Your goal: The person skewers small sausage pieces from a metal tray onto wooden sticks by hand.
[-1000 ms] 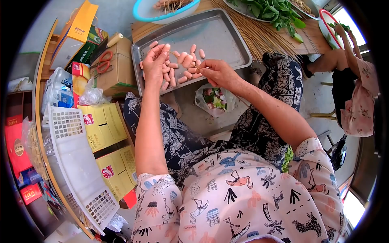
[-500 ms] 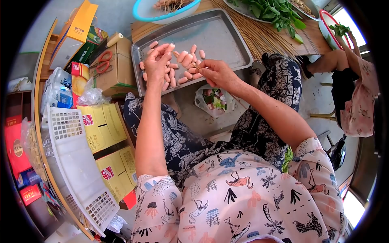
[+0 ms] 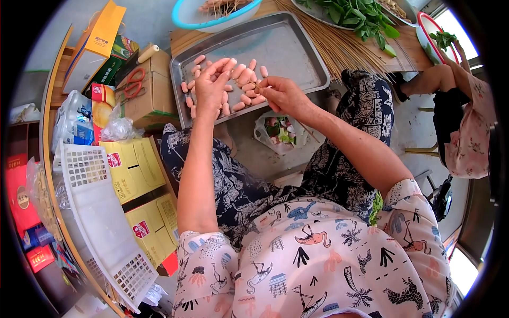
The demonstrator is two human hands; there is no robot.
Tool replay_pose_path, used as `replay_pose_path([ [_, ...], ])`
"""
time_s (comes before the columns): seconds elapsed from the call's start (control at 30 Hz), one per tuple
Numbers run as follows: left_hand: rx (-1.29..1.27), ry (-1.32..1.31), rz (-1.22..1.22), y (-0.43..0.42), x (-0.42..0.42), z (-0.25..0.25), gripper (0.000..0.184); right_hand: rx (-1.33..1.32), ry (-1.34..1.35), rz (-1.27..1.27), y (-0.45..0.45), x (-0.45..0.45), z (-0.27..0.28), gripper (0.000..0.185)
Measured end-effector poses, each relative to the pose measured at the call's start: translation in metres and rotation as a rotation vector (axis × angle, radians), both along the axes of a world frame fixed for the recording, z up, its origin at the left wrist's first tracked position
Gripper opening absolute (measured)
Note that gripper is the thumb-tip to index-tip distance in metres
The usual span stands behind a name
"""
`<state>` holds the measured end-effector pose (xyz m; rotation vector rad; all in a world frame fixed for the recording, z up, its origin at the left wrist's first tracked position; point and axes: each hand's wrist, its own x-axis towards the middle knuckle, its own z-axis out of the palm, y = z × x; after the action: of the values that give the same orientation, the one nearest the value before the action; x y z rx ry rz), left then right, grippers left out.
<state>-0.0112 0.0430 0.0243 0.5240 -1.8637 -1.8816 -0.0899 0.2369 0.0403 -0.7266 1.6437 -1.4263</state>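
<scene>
The person nearest me is sitting in a pale pink short-sleeved shirt with printed birds and trees [image 3: 318, 254] and dark trousers with a white pattern [image 3: 212, 164]. Beyond the lap, a clear plastic bag of leafy scraps [image 3: 261, 129] is lying on the floor. The right hand [image 3: 286, 95] is reaching over the tray's near rim, thumb and fingers pressed together, pinching a thin pale wooden stick [image 3: 309, 132]; its tail is trailing behind the hand. Short pink sausages [image 3: 245, 76] are sitting close to those fingertips, seemingly threaded on the stick. The left hand [image 3: 209, 87] is facing them with thumb and fingers curling together; I cannot tell whether its tips are gripping a piece. Both hands are hovering over a shallow grey metal tray [image 3: 289, 53], where loose pink sausages [image 3: 263, 71] are scattering along the near left side. To my eye, pinching close behind the pieces is steadying the stick best; fingertips should be staying clear of its point, and hands low, so anything slipping is landing in the tray. Farther off, a bundle of pale sticks [image 3: 339, 45] is lying beside it, and a blue-rimmed bowl [image 3: 217, 25] is standing behind.
</scene>
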Motion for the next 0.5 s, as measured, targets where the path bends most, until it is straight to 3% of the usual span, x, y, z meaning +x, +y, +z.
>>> replay_pose_path([
  [0.1,-0.074,-0.041,-0.05,-0.002,0.0,-0.002,0.03,-0.002,0.025,0.001,0.0,-0.002,-0.002,0.021],
  [0.2,0.011,-0.028,-0.01,-0.002,0.002,0.002,0.029,-0.029,0.007,-0.019,-0.002,-0.003,-0.001,0.021],
  [0.3,0.201,0.06,0.127,-0.006,0.002,-0.002,0.029,-0.069,0.007,-0.036,-0.002,-0.002,0.001,0.02],
  [0.37,0.501,0.035,-0.001,-0.011,0.004,-0.004,0.025,-0.069,0.01,-0.031,-0.002,0.0,0.001,0.02],
  [0.5,0.625,0.056,-0.154,0.007,0.001,0.014,0.021,-0.061,-0.041,-0.032,-0.003,0.003,0.004,0.021],
])
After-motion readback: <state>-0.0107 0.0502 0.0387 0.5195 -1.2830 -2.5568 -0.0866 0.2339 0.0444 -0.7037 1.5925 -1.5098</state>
